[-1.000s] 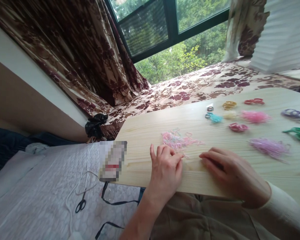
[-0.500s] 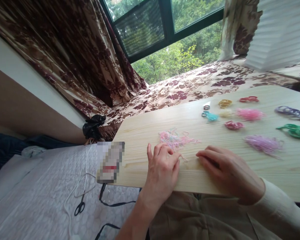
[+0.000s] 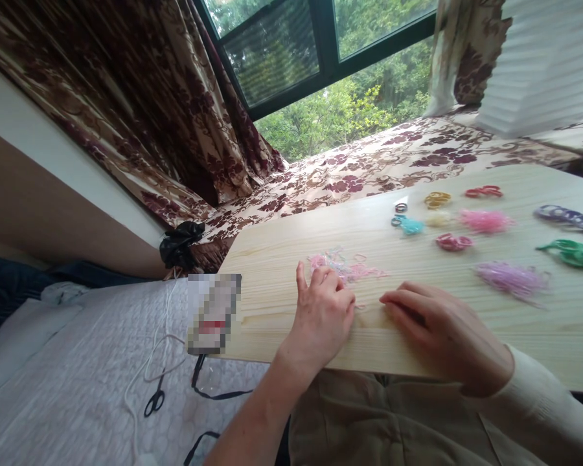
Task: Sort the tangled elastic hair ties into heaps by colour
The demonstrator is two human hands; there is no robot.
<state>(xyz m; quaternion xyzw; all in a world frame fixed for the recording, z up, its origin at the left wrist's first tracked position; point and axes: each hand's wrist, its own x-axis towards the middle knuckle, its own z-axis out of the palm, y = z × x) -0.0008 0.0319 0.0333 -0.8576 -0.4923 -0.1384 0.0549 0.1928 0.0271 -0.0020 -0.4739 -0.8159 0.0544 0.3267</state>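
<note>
The left hand (image 3: 322, 318) has shifted slightly farther in, so its work now centres on the near edge of the pink pile (image 3: 358, 269), left on the board (image 3: 267, 285). Its fingers are curled and narrow over the strands; the right hand (image 3: 447, 333) rests nearby, thumb and fingers nearly closed, and whether either grips a strand I cannot tell.
</note>
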